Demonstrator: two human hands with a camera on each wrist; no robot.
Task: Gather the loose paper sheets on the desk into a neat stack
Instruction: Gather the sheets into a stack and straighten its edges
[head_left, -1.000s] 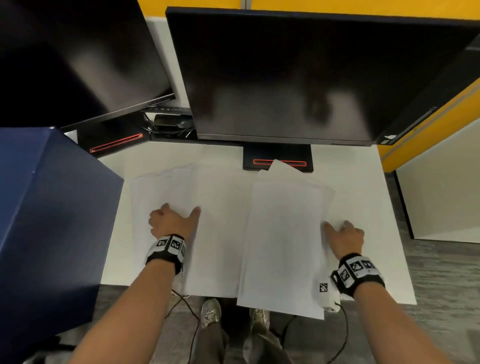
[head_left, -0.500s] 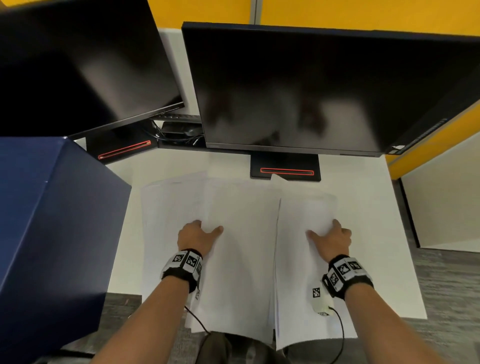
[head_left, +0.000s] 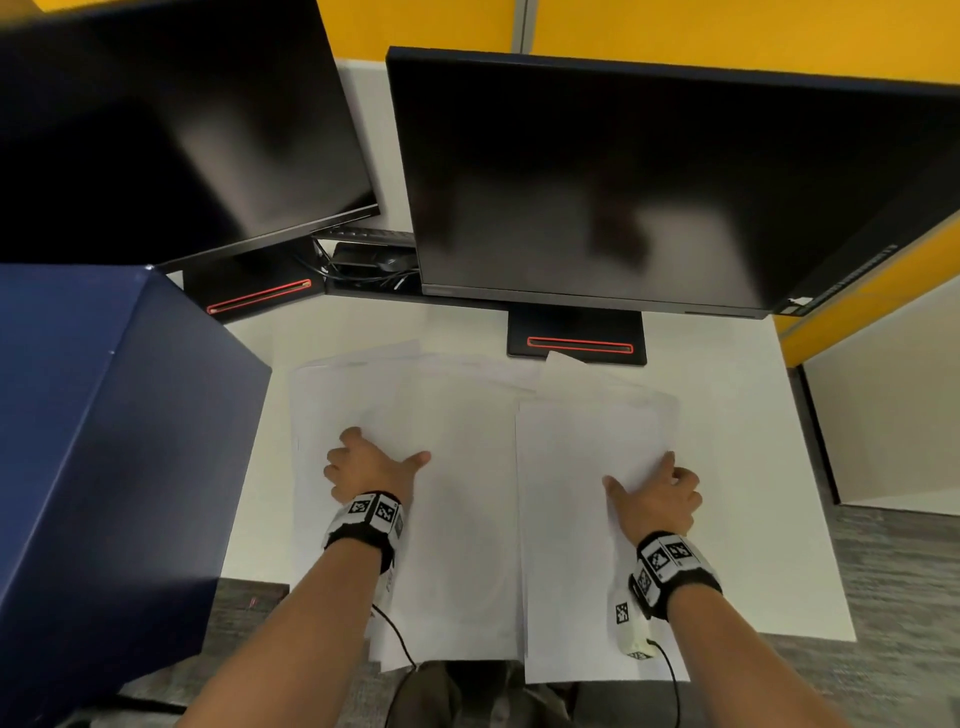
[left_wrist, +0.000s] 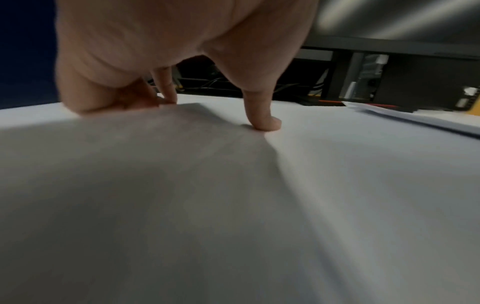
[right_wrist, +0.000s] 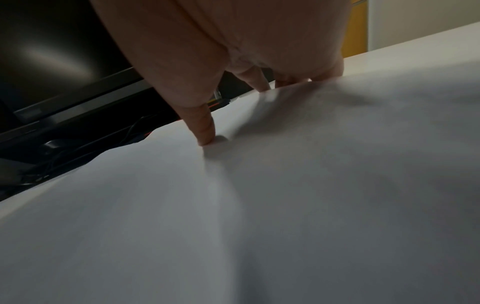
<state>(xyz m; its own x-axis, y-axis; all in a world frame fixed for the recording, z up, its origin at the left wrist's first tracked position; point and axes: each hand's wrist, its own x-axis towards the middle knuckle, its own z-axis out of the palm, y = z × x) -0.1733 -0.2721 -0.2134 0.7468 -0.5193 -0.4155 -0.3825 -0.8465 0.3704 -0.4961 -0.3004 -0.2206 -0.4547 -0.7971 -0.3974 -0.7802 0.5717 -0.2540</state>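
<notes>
White desk below two dark monitors carries the paper sheets in two overlapping piles. Left hand and right hand press down, fingers spread — best slid inward evenly, lightly, so sheets neither buckle nor slip off.

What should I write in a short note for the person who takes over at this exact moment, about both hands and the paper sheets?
Left hand: rests on the left group of paper sheets, fingertips and thumb pressing down; it grips nothing.
Right hand: thumb on top of the right group of sheets, fingers at its right edge.
Papers: two overlapping groups side by side on the white desk, near edges hanging over the front of the desk, far corners fanned out in front of the monitor stand.
Done: sheets drawn close together.
Left: merge the two groups into one, then square the edges.
</notes>
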